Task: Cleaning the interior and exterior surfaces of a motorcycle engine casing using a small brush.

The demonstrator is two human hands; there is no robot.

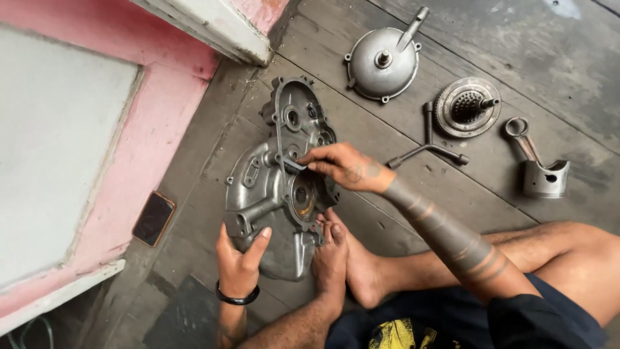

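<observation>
A grey metal engine casing (258, 187) lies on the dark wooden floor in front of me. My left hand (240, 264), with a black band on its wrist, grips the casing's lower edge. My right hand (342, 167) reaches across from the right and pinches a small flat metal piece (292, 164) against the casing's middle, just above a round bearing hole (301, 196). My bare foot (330, 252) presses against the casing's lower right edge.
Beyond the casing lie a round domed cover with a lever (382, 63), a toothed clutch disc (467, 106), a three-armed socket wrench (429, 145) and a piston with its rod (542, 171). A dark phone (154, 218) rests by the pink wall at left.
</observation>
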